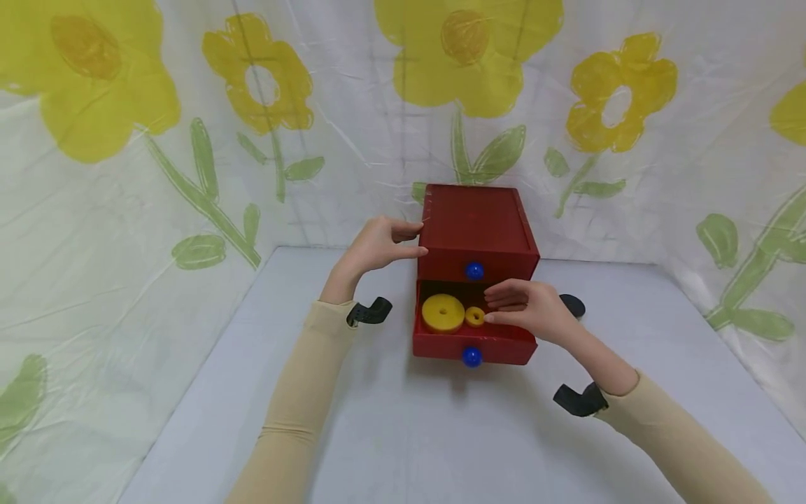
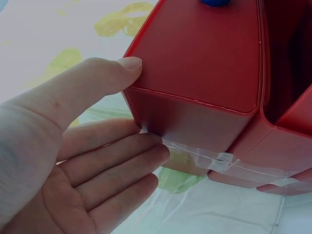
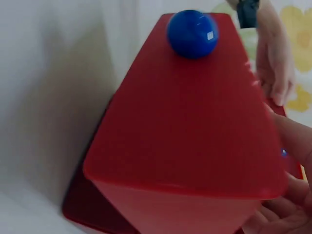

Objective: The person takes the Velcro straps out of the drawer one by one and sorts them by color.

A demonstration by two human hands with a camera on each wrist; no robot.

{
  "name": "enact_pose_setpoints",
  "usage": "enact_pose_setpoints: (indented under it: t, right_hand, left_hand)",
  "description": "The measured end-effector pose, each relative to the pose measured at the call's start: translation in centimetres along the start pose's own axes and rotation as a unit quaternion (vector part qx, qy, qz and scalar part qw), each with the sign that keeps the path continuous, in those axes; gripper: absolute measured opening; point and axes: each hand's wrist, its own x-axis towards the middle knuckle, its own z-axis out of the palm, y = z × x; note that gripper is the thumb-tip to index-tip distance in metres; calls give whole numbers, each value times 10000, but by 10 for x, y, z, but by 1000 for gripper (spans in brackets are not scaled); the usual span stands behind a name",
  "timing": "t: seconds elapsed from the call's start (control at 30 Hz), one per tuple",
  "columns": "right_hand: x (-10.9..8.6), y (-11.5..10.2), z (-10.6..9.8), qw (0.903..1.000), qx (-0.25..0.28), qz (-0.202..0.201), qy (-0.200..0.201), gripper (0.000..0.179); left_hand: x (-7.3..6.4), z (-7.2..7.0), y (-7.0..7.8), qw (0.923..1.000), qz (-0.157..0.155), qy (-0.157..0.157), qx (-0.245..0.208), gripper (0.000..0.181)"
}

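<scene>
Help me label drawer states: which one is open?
The lower drawer, pulled forward with the larger yellow disc showing inside; the upper drawer, directly above, is closed.

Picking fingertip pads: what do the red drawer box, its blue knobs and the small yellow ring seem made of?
Red drawer box: likely moulded plastic, satin; rounded corners, raised seam along an edge.
Blue knobs: glossy, sharp highlight; plastic or lacquered wood.
Small yellow ring: looks smooth, evenly coloured; plastic or painted wood, too small to tell.
</scene>
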Motion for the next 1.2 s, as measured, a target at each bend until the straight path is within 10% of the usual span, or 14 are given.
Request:
enact_pose_setpoints:
  t: [1.2]
  right_hand:
    - [22, 14, 29, 9821, -1869, -36, -217, 43]
  left_hand:
    - [0, -1, 1, 10000, -7, -12, 25, 57]
